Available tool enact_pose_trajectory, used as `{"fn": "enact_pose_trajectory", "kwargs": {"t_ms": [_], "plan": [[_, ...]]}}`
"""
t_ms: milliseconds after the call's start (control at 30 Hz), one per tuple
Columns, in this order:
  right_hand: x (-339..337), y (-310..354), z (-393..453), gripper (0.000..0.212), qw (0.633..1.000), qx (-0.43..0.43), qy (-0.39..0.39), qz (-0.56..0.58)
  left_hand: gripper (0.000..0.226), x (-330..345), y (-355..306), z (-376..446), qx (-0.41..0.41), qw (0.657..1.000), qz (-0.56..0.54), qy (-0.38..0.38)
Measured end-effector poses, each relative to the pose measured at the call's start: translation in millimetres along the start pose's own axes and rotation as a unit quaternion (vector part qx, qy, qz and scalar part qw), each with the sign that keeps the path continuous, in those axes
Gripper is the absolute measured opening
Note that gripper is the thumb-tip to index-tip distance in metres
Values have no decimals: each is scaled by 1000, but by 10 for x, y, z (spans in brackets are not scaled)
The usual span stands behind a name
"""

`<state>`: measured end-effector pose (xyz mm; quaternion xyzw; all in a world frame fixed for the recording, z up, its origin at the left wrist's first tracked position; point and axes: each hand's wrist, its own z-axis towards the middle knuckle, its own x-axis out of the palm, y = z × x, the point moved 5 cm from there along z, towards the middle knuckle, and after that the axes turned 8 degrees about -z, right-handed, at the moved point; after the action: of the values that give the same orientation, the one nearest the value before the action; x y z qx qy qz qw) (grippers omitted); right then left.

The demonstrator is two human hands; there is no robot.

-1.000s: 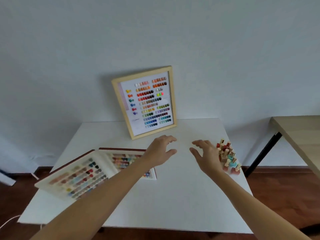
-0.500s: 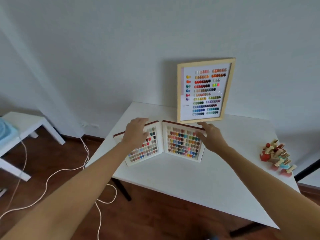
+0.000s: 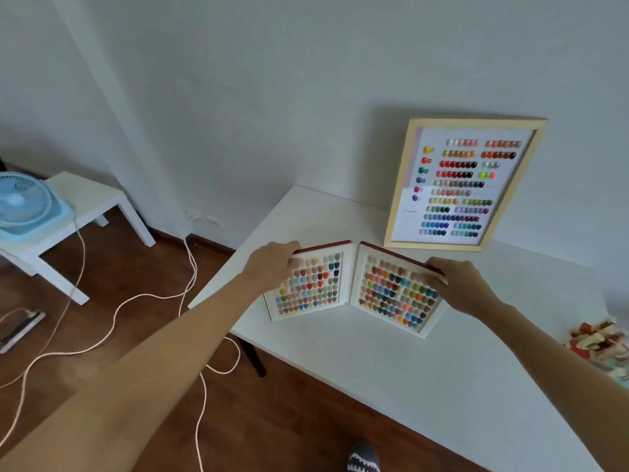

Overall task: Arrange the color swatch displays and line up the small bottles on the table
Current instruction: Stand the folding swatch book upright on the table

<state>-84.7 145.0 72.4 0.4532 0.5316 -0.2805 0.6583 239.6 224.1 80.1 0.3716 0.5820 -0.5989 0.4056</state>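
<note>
Both hands grip the open, red-covered folding swatch book point(image 3: 354, 284) at frame centre on the white table point(image 3: 391, 369): left hand point(image 3: 272, 267) clasping its left panel, right hand point(image 3: 456, 284) its right. Small bottles point(image 3: 602, 342) cluster at the right edge; a wooden-framed swatch chart point(image 3: 466, 185) leans on the wall.

Folding swatch book point(image 3: 354, 287) open in shallow V, standing on table point(image 3: 391, 366). Framed swatch board point(image 3: 464, 185) upright behind, against wall. Small bottles point(image 3: 602, 342) clustered at right edge, blurred.
</note>
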Motion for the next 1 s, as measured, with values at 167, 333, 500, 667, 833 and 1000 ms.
{"fn": "enact_pose_trajectory", "kwargs": {"t_ms": [167, 333, 500, 667, 833, 1000], "plan": [[26, -71, 233, 8, 998, -43, -35, -42, 22, 7, 84, 116, 6, 1000, 10, -28], [68, 90, 675, 13, 994, -94, -46, -33, 24, -47, 337, 174, -26, 996, 21, -82], [129, 468, 1184, 16, 992, -121, -37, -7, 27, -268, 646, 200, -87, 987, 53, -125], [235, 959, 1666, 18, 989, -142, -29, 25, 26, -525, 1015, 263, -149, 976, 69, -141], [379, 1406, 2070, 21, 991, -130, -9, 25, 24, -692, 1383, 364, -191, 967, 70, -155], [500, 1738, 2384, 23, 994, -110, 0, 22, 19, -776, 1679, 508, -219, 962, 61, -153]]}}
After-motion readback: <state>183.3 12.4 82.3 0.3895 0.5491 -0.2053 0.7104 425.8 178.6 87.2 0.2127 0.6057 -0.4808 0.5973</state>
